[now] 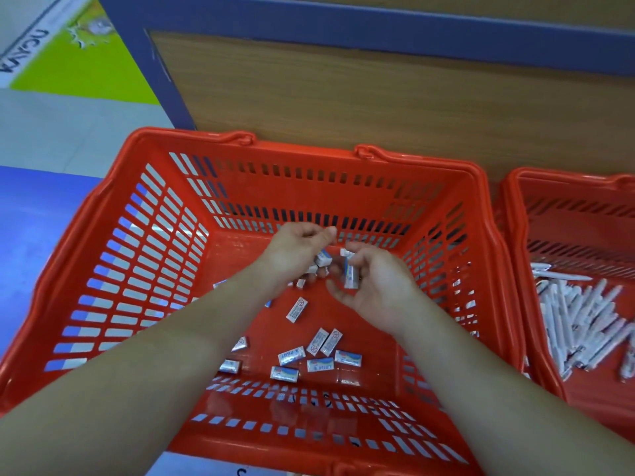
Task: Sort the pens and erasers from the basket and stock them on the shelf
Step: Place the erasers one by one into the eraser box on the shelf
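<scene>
While gathering the erasers (319, 355) off the floor of the basket (240, 139), with the left hand (295, 249) curled round a few under its fingers and the right hand (372, 286) pinching one upright between thumb and fingertips, pass that one across, then reach back toward the wrists for the loose ones. Hard to count those beneath the left fingers: perhaps three. Note the pens (577, 321) well right of both hands, in a second basket (515, 187) cut off at the edge.
</scene>
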